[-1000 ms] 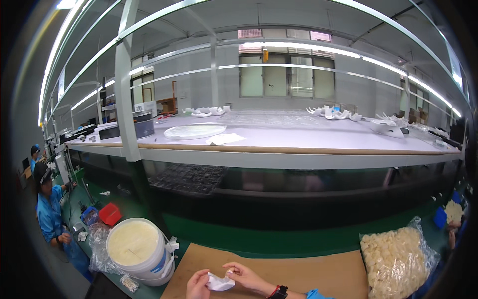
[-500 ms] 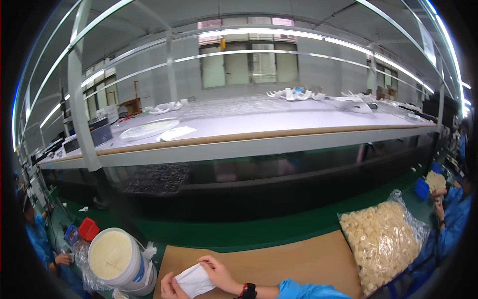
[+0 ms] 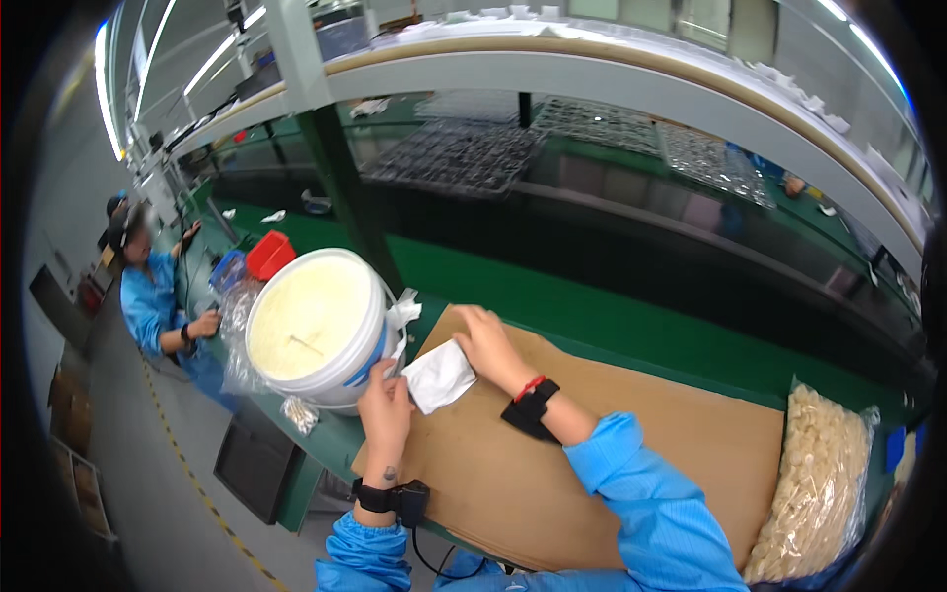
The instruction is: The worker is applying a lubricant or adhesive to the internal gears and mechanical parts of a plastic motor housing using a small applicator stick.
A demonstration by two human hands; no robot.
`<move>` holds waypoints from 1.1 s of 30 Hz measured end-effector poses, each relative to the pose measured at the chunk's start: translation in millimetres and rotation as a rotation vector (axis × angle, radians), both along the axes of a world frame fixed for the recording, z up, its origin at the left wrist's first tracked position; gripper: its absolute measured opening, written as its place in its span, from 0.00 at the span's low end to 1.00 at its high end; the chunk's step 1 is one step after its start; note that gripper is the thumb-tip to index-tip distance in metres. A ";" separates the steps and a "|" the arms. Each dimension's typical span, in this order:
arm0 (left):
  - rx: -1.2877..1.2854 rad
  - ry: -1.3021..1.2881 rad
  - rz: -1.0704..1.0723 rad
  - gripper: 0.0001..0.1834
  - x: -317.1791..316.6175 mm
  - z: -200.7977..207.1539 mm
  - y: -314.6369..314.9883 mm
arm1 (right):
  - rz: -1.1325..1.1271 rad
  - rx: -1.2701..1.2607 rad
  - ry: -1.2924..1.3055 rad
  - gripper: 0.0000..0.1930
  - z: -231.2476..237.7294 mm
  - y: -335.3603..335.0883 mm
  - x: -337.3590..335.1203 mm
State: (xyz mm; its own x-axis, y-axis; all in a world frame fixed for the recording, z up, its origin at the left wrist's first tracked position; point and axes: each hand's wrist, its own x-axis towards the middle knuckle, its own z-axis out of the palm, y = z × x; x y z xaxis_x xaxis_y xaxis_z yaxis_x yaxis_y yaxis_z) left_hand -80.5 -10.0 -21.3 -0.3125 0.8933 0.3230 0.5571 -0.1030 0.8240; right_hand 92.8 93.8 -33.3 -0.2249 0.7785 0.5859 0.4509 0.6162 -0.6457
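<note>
A folded white cloth (image 3: 439,377) is between my two hands, over the brown cardboard sheet (image 3: 582,434). My left hand (image 3: 385,409) is closed at the cloth's left corner, its thumb and bent fingers against that edge. At the upper right corner, my right hand (image 3: 491,347) touches the cloth with its thumb. The right fingers stretch past the cloth, apart from the thumb. Just left of my left hand stands a white bucket (image 3: 370,347), holding a pale yellow material (image 3: 306,316) with a thin stick lying on it. Both my wrists wear black bands.
A clear bag of cream-coloured pieces (image 3: 814,483) lies at the right end of the cardboard. Behind the bucket sit a red bin (image 3: 269,255) and clear plastic wrap (image 3: 240,326). A co-worker in blue (image 3: 148,296) is at the left. A long raised shelf (image 3: 592,74) crosses the back.
The view has turned down and to the left. My right fingers have spread away from the cloth, and my left hand has moved to its edge beside the bucket.
</note>
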 end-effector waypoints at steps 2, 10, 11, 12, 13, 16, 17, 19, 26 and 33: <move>-0.001 0.185 0.056 0.18 -3.7 -2.2 -6.2 | -0.041 0.057 -0.055 0.15 0.0 1.0 -14.9; 0.005 0.620 -0.086 0.24 7.3 -20.5 -34.7 | 0.043 -0.041 -0.436 0.24 -32.2 -55.0 -35.9; -0.002 0.794 -0.166 0.25 6.0 -24.9 -34.2 | 0.056 -0.042 -0.440 0.24 -35.7 -52.8 -36.0; -0.067 0.722 -0.183 0.29 9.5 -30.0 -37.2 | 0.057 -0.008 -0.476 0.25 -38.6 -50.3 -35.0; -0.074 0.720 -0.172 0.29 12.9 -33.8 -40.1 | 0.057 0.026 -0.512 0.26 -41.4 -48.1 -33.9; -0.102 0.807 -0.154 0.30 30.0 -23.4 -49.8 | 0.106 -0.007 -0.557 0.26 -38.8 -35.3 -35.2; -0.110 0.808 -0.139 0.30 32.2 -23.2 -51.3 | 0.122 -0.004 -0.555 0.26 -37.5 -33.2 -36.5; -0.070 0.754 -0.182 0.29 33.4 -23.4 -55.2 | 0.107 0.030 -0.601 0.25 -35.4 -31.9 -40.3; -0.117 0.771 -0.230 0.31 23.5 -32.8 -57.0 | 0.137 -0.125 -0.707 0.29 -36.7 -34.3 -53.1; 0.006 0.625 -0.272 0.23 10.3 -24.0 -63.1 | 0.260 -0.118 -0.765 0.31 -37.5 -18.7 -38.7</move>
